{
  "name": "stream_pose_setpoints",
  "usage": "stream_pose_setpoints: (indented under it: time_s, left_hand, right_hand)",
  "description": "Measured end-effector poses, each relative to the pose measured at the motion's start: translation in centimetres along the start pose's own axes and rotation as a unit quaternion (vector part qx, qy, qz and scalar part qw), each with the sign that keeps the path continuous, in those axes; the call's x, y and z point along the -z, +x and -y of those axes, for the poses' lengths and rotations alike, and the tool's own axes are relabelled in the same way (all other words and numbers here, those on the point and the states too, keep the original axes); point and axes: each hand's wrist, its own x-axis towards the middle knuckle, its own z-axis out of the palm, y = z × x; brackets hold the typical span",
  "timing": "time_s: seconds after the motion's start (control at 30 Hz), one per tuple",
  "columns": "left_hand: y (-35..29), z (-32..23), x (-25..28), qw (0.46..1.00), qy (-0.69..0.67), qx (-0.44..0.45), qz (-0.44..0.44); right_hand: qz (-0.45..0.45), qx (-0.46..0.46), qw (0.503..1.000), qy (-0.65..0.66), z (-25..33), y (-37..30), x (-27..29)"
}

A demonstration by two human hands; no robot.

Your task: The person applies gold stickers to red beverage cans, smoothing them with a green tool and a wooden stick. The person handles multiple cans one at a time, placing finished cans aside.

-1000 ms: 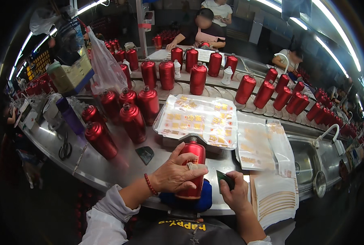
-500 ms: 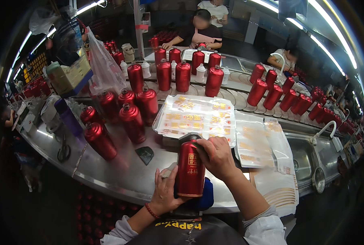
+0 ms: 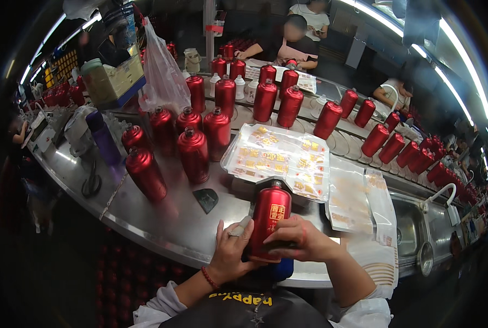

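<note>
A glossy red bottle [image 3: 271, 210] with gold markings stands nearly upright before me, tilted a little. My left hand [image 3: 230, 257] is closed around its lower left side, with a pale cover on one finger. Bent over the bottle's lower front are the fingers of my right hand [image 3: 301, 240], slightly blurred and spaced apart; they partly hide the gold print. Under the bottle shows a blue pad [image 3: 282, 269]. Just beyond it lies a stack of clear decal sheets [image 3: 279, 158] with gold and red prints. A dark green flat scraper-like piece [image 3: 205, 200] rests to the left.
Several red bottles [image 3: 193, 156] stand at the left, near a purple flask [image 3: 103, 138] and black scissors [image 3: 92, 180]. More bottles and white caps line a conveyor [image 3: 309, 121] behind. At the right are paper sheets [image 3: 350, 197] and a metal sink [image 3: 410, 218]. Co-workers [image 3: 296, 46] sit across.
My right hand has moved down from the bottle's neck to its lower front. My left hand keeps its hold on the bottle. The whole view has shifted slightly.
</note>
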Motion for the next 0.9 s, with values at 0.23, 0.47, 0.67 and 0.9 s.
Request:
stream_pose_setpoints:
  time_s: [0.23,0.47,0.67,0.9]
  left_hand:
    - [0.3,0.9,0.2,0.997,-0.048,-0.044,0.03]
    - [4.4,2.7,1.9,0.974,-0.078,-0.187,0.097]
    - [11.7,5.8,0.3,0.973,-0.09,-0.205,0.053]
    - [9.6,6.8,-0.2,0.969,-0.243,0.03,0.033]
  right_hand:
    - [-0.282,-0.002,0.931,-0.23,-2.4,-2.4,-3.0]
    - [-0.208,-0.209,0.949,0.113,-1.6,-4.3,-2.4]
    - [-0.269,-0.254,0.927,0.065,-6.1,-1.7,0.7]
    - [-0.196,0.027,0.947,-0.253,-1.7,-0.5,-2.3]
